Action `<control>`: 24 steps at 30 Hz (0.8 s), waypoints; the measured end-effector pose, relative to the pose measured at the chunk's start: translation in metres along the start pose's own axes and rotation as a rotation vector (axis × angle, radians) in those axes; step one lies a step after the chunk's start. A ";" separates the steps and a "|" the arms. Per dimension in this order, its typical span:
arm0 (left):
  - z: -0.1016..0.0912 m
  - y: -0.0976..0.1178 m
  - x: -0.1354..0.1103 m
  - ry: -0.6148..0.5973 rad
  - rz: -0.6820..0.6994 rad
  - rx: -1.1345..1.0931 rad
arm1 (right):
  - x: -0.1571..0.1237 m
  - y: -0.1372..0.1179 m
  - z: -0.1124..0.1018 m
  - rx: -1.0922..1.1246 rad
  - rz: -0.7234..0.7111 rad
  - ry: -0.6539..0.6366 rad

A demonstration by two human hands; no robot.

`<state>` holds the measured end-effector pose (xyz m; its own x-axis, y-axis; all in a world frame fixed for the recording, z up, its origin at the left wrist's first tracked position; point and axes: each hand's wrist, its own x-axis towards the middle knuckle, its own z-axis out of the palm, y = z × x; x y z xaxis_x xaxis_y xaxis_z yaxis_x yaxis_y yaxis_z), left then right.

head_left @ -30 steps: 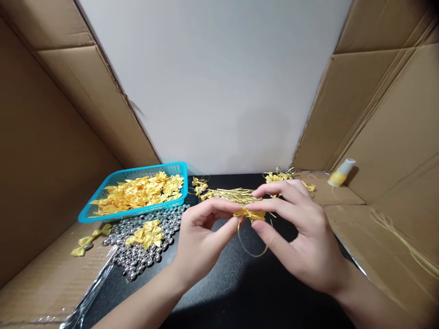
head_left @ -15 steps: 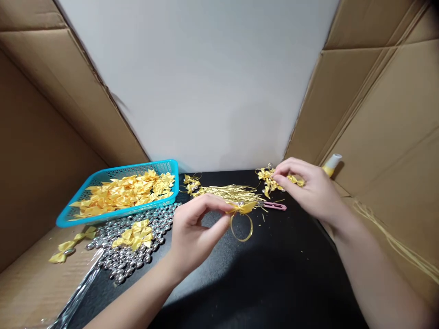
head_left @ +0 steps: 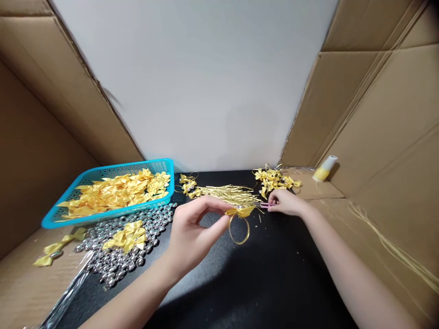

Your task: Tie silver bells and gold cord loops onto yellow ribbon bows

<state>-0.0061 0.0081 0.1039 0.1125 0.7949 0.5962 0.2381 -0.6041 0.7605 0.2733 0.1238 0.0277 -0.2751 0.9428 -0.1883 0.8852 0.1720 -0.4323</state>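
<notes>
Bright, even indoor light, falling from above. The white back wall (head_left: 206, 91) was evenly lit, with no hot spots. The black tabletop (head_left: 274, 283) carried a dull grey sheen beside the left forearm, and soft shadow lay under both arms at the near edge. Silver beads (head_left: 130, 256) glinted, and clear film (head_left: 65, 301) at near left caught glare. The left hand (head_left: 192, 233) and its yellow bow (head_left: 240, 211) were sharp. The cardboard walls (head_left: 377, 114) splayed and stretched toward the edges.

One left hand (head_left: 192, 237), one right hand (head_left: 285, 202), one basket (head_left: 103, 213), one loop (head_left: 240, 242), one pink tool (head_left: 265, 205)
</notes>
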 end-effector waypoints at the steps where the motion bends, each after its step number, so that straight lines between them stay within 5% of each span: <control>1: -0.001 0.000 -0.001 0.009 0.036 0.013 | 0.000 0.000 0.001 -0.004 0.005 0.001; 8: -0.003 0.008 -0.005 0.084 0.362 0.141 | -0.006 -0.003 0.001 0.036 0.062 -0.022; 17: -0.005 0.011 -0.001 0.130 0.494 0.256 | -0.024 -0.021 -0.031 0.278 -0.009 0.009; 21: -0.007 0.015 0.003 0.164 0.660 0.380 | -0.062 -0.072 -0.044 0.600 -0.169 0.301; 24: -0.009 0.018 0.004 0.181 0.697 0.431 | -0.093 -0.121 -0.023 0.877 -0.359 0.521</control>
<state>-0.0099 -0.0002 0.1216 0.2230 0.2041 0.9532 0.5234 -0.8500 0.0595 0.2002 0.0222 0.1173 -0.0881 0.9194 0.3833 0.1505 0.3927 -0.9073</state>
